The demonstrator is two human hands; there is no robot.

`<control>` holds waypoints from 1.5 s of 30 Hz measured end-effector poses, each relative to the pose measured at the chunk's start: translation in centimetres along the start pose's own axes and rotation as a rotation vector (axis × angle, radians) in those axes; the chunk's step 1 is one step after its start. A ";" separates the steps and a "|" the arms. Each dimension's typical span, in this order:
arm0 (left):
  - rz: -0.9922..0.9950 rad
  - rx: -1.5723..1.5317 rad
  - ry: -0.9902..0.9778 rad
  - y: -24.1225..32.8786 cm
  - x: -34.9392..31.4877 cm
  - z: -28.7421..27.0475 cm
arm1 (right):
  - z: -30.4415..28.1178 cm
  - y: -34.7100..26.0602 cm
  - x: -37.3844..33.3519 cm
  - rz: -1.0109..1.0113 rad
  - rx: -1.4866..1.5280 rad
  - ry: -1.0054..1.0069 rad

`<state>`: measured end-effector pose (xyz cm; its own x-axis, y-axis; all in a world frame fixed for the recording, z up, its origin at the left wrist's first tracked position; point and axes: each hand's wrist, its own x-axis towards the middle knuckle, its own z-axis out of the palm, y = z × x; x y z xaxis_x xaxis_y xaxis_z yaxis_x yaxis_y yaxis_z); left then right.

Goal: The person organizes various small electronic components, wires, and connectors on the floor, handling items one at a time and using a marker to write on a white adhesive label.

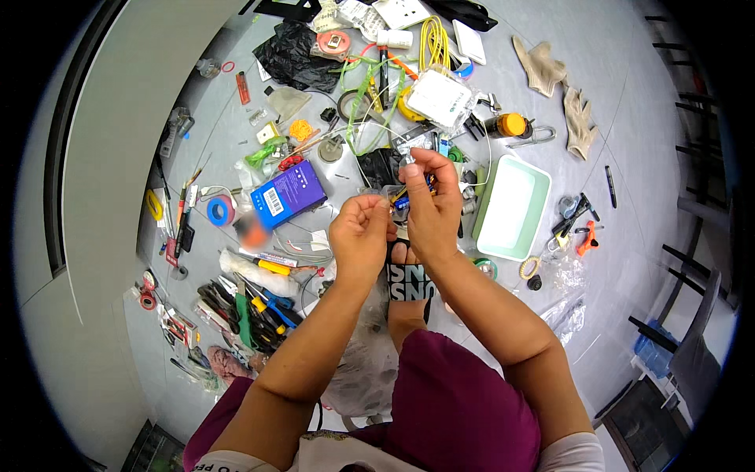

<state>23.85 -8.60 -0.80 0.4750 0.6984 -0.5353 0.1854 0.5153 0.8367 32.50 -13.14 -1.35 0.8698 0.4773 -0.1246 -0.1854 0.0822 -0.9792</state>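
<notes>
Both of my hands are raised close together over the middle of the clutter. My left hand (359,236) is closed, its thumb and fingertips pinched together; what they hold, if anything, is too small to tell. Just to the right and a little farther away, my right hand (432,208) pinches a small shiny, clear-looking piece (406,158) between thumb and forefinger. Behind and between the hands, several batteries (402,202) with blue and gold wrapping show in part. A black plastic bag (381,167) lies just beyond them.
A pale green tray (543,208) stands right of my hands. At left lie a purple-blue box (287,191) and blue tape (220,210). Pliers and screwdrivers (252,311) crowd the near left. Gloves (541,67), yellow cable (434,43) and an orange-lidded jar (507,125) lie farther off.
</notes>
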 end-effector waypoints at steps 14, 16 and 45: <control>-0.001 -0.046 -0.003 -0.4 -0.1 0.2 | 0.0 -0.3 -0.7 0.107 0.104 -0.043; -0.005 -0.049 -0.007 -0.6 0.0 0.2 | -0.8 -1.1 -0.3 0.053 0.096 -0.009; -0.260 -0.080 -0.162 -3.0 0.5 3.4 | -19.4 6.1 3.9 0.329 -0.959 0.205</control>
<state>26.48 -11.45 -3.16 0.5523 0.4531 -0.6997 0.2539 0.7081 0.6589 43.65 -27.69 -10.92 0.9201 0.1843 -0.3457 -0.0639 -0.8001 -0.5965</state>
